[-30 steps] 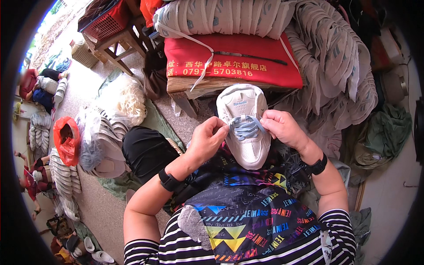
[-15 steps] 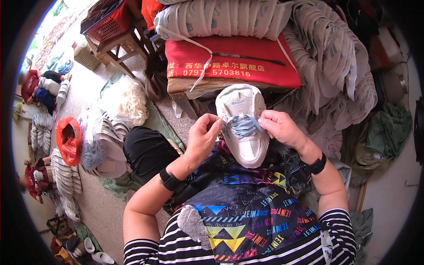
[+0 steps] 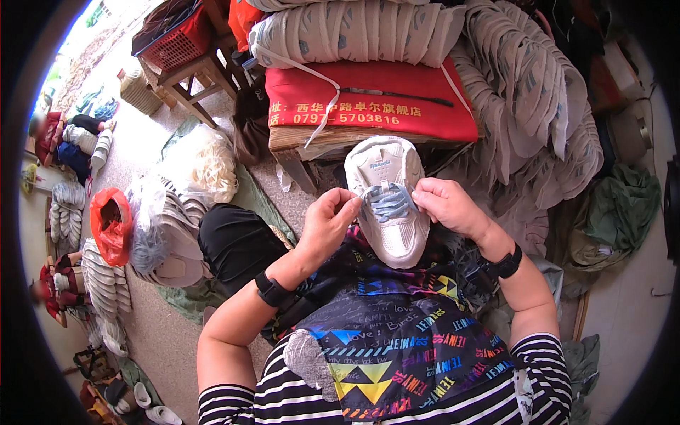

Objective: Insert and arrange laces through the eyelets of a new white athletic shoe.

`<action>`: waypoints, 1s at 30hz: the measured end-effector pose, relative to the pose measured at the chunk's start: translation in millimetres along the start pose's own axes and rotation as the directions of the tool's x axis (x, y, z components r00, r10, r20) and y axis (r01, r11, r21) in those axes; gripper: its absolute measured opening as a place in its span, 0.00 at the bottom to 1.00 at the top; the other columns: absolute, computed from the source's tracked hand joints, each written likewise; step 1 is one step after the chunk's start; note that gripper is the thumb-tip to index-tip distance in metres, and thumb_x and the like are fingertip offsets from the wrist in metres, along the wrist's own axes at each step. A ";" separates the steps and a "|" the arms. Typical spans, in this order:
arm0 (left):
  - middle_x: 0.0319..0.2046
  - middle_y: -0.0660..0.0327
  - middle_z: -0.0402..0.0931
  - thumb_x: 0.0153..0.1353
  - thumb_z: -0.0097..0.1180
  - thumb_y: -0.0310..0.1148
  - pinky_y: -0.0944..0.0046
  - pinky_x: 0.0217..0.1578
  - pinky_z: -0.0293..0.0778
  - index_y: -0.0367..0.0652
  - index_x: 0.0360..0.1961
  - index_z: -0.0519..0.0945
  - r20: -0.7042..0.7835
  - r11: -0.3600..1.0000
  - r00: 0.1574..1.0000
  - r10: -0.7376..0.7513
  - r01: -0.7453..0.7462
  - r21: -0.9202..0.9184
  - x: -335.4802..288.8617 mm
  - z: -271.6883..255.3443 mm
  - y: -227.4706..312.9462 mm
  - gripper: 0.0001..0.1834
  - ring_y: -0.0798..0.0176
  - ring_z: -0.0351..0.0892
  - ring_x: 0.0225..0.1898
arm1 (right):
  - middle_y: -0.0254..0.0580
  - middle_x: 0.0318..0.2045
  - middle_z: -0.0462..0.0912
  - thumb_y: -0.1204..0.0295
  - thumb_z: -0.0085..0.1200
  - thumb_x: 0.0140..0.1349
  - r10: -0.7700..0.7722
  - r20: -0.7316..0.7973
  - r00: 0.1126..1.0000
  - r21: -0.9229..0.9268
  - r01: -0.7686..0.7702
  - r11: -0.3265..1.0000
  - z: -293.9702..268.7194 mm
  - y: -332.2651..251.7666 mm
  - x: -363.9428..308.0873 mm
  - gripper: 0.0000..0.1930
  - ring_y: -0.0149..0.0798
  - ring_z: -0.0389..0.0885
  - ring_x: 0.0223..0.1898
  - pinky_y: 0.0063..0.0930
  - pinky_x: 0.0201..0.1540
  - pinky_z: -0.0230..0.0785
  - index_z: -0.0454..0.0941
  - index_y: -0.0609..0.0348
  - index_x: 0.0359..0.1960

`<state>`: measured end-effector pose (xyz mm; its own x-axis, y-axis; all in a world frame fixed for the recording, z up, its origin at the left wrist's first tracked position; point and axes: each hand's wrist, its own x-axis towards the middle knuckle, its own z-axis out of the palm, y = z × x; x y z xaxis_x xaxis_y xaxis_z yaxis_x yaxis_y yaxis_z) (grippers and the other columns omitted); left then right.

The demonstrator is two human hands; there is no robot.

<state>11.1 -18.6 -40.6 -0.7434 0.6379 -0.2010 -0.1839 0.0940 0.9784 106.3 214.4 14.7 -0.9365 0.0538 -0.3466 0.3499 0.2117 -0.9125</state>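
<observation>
A white shoe upper [image 3: 394, 244] with a perforated toe rests at my lap, over a dark printed apron [image 3: 404, 340], its toe toward me. Blue-grey shoelace [image 3: 391, 205] crosses its front in several rows. At the left edge of the lacing, my left hand [image 3: 328, 219] is closed in a pinch on the shoelace. Opposite it, my right hand [image 3: 457, 207] pinches the shoelace by the right eyelet edge, its fingers against the upper. The lace parts inside both pinches are mostly hidden.
Ahead stands a wooden table with a red cloth [image 3: 432, 85], a dark thin tool [image 3: 397, 93] and a row of stacked uppers [image 3: 354, 32]. More uppers [image 3: 531, 92] hang at right. Left are bundled pale laces [image 3: 202, 166], a red bag [image 3: 111, 227] and people working.
Both hands stay at the lacing, with the right hand shifted slightly left. The toe of the upper has swung a little to the left.
</observation>
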 end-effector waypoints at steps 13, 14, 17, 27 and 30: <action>0.29 0.71 0.74 0.69 0.54 0.35 0.77 0.29 0.63 0.37 0.39 0.78 0.001 0.999 0.999 -0.032 0.032 0.039 -1.8 -0.7 2.2 0.11 0.80 0.66 0.29 | 0.25 0.19 0.72 0.66 0.48 0.68 -0.001 -0.021 1.000 -0.008 0.001 1.000 1.7 0.1 -0.3 0.14 0.20 0.68 0.20 0.19 0.23 0.62 0.73 0.58 0.24; 0.29 0.71 0.74 0.69 0.54 0.35 0.77 0.29 0.64 0.37 0.40 0.77 0.008 0.999 1.000 -0.026 0.026 0.022 -1.9 -0.5 1.9 0.11 0.80 0.66 0.29 | 0.25 0.19 0.72 0.66 0.48 0.68 -0.006 -0.013 1.000 -0.011 0.006 1.000 1.9 0.0 -0.4 0.14 0.20 0.68 0.20 0.19 0.23 0.62 0.73 0.58 0.24; 0.29 0.70 0.74 0.69 0.53 0.35 0.77 0.31 0.65 0.37 0.40 0.77 -0.003 1.000 1.000 -0.016 0.016 0.013 -2.1 -0.2 1.1 0.10 0.79 0.68 0.30 | 0.26 0.19 0.71 0.66 0.48 0.68 -0.016 -0.015 1.000 -0.007 0.016 1.000 2.4 -0.4 -0.5 0.14 0.20 0.68 0.20 0.19 0.24 0.62 0.72 0.58 0.24; 0.30 0.70 0.74 0.69 0.54 0.34 0.77 0.32 0.66 0.37 0.40 0.77 -0.009 0.999 1.000 -0.029 0.029 0.013 -2.0 -1.8 1.7 0.10 0.79 0.68 0.32 | 0.27 0.19 0.72 0.66 0.49 0.68 -0.023 -0.037 0.999 0.020 0.024 0.999 3.7 1.3 -1.9 0.14 0.20 0.69 0.20 0.19 0.24 0.63 0.73 0.59 0.25; 0.30 0.71 0.74 0.69 0.54 0.35 0.77 0.32 0.65 0.37 0.40 0.78 -0.007 0.999 0.999 -0.037 0.037 0.008 -1.8 -1.7 1.2 0.10 0.79 0.68 0.32 | 0.27 0.19 0.73 0.67 0.49 0.68 -0.025 -0.042 0.999 0.035 0.026 0.999 4.0 2.8 -1.5 0.14 0.21 0.70 0.20 0.19 0.24 0.63 0.73 0.60 0.25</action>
<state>11.2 -20.9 -39.2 -0.7407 0.6284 -0.2377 -0.2064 0.1239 0.9706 108.7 211.0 11.8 -0.9451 0.0892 -0.3144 0.3257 0.1788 -0.9284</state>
